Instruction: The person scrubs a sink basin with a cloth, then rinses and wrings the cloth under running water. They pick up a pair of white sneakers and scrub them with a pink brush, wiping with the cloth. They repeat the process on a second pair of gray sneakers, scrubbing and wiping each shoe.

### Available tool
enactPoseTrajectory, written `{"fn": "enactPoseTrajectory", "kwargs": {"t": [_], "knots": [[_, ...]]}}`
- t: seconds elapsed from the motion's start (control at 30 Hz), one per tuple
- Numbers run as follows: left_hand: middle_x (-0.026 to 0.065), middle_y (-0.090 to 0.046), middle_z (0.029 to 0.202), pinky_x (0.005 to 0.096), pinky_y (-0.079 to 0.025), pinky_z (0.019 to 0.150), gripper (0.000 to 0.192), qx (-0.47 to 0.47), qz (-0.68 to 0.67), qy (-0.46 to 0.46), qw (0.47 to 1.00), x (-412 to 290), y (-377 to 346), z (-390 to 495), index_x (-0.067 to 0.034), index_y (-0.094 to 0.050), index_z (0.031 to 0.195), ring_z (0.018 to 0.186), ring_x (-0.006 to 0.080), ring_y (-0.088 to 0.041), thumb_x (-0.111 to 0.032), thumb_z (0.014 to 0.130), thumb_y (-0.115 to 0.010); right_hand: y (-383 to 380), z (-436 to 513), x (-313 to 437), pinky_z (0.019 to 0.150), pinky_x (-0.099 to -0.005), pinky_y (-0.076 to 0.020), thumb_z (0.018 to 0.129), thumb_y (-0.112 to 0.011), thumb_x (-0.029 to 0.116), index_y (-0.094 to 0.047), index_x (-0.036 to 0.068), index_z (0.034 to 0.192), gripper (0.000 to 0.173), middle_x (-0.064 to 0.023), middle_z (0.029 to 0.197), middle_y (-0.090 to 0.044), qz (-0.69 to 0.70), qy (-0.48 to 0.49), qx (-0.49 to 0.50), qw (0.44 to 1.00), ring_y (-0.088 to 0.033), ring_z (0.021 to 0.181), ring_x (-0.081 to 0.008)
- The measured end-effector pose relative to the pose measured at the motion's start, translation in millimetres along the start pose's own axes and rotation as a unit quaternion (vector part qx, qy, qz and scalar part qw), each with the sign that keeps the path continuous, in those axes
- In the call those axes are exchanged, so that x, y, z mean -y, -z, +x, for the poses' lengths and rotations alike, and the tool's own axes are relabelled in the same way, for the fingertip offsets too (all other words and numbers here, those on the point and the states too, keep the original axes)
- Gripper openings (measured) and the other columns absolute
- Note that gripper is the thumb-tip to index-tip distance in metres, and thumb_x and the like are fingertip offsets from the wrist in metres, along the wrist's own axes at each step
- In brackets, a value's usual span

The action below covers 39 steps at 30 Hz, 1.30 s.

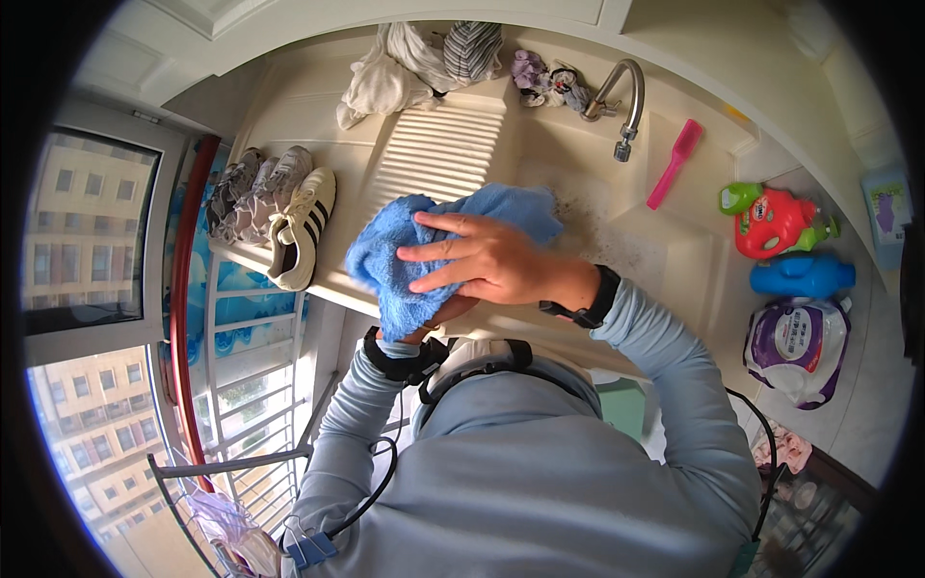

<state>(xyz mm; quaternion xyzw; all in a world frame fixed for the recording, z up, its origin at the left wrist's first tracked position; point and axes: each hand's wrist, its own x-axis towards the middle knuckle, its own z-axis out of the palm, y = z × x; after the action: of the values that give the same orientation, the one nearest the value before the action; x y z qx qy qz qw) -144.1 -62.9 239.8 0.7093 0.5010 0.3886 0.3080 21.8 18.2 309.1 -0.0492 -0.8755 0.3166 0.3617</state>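
A blue terry towel (394, 249) is bunched over the front of the washboard (441, 144) and trails right toward the basin. My right hand (491, 260) lies palm down on top of it, with the fingers spread apart. Below the right hand, my left hand (454, 309) supports the towel from underneath; cloth and the other hand hide most of its fingers. Both wrists wear black straps. To the right of the towel, the sink basin (668, 282) holds shallow water with suds and dark specks.
A curved metal faucet (636, 94) rises behind the basin, near a pink brush (676, 162). Detergent bottles, including a red one (773, 224) and a blue one (802, 276), line the right side. Shoes (303, 227) stand left; white clothes (390, 83) lie behind the washboard.
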Motion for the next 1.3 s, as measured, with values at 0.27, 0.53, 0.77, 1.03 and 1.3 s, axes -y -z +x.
{"fn": "enactPoseTrajectory", "kwargs": {"t": [0.27,0.53,0.77,1.03,1.3], "knots": [[0.0126,-0.063,0.114,0.0406,-0.043,0.097,0.039,0.020,0.185,-0.167,0.968,-21.4,18.8,17.7,-0.006,-0.061,0.118,0.109,0.0299,-0.057,-0.014,0.081,-0.070,53.4,-61.9,-34.5,0.085,-0.0388,-0.0470,0.067,-0.059,-0.007,-0.068,0.011,0.098,0.036,-0.0076,0.112,-0.063,-0.123,-0.021,0.018,0.992,-0.057,0.102,-0.0285],[0.0111,-0.066,0.096,0.0344,-0.047,0.079,0.022,0.008,-0.116,0.055,0.992,-43.1,45.8,28.0,-0.002,-0.068,0.098,0.091,0.0244,-0.061,-0.020,0.087,-0.071,95.1,-133.7,-58.4,0.102,-0.0379,-0.0413,0.086,-0.056,0.012,-0.053,-0.008,0.123,0.042,-0.0153,0.123,-0.059,0.481,-0.507,-0.379,0.606,-0.054,0.118,-0.0255],[0.0183,-0.062,0.103,0.0475,-0.037,0.093,0.037,-0.040,0.065,-0.084,0.994,-44.4,26.7,39.0,-0.004,-0.065,0.101,0.098,0.0397,-0.055,-0.025,0.073,-0.076,57.9,-76.8,12.7,0.109,-0.0394,-0.0338,0.086,-0.064,0.009,-0.028,-0.001,0.144,0.069,-0.0142,0.141,-0.043,0.448,-0.276,-0.271,0.806,-0.045,0.129,-0.0261],[0.0195,-0.061,0.075,0.0436,-0.041,0.078,0.025,0.116,0.098,-0.208,0.966,-57.7,11.8,62.6,-0.002,-0.065,0.078,0.078,0.0395,-0.056,-0.027,0.076,-0.069,35.3,-1.3,-30.8,0.107,-0.0503,-0.0293,0.089,-0.052,0.009,-0.054,0.006,0.126,0.038,-0.0194,0.128,-0.053,-0.032,-0.086,-0.022,0.996,-0.043,0.123,-0.0412],[0.0131,-0.049,0.052,0.0406,-0.037,0.059,0.041,0.161,0.185,-0.297,0.923,-52.6,35.5,86.1,-0.004,-0.053,0.053,0.056,0.0335,-0.053,-0.028,0.083,-0.068,72.3,43.4,-74.1,0.091,-0.0294,-0.0468,0.080,-0.077,0.036,-0.052,0.003,0.129,0.065,-0.0068,0.113,-0.064,0.258,-0.254,0.154,0.919,-0.059,0.100,-0.0146]]}}
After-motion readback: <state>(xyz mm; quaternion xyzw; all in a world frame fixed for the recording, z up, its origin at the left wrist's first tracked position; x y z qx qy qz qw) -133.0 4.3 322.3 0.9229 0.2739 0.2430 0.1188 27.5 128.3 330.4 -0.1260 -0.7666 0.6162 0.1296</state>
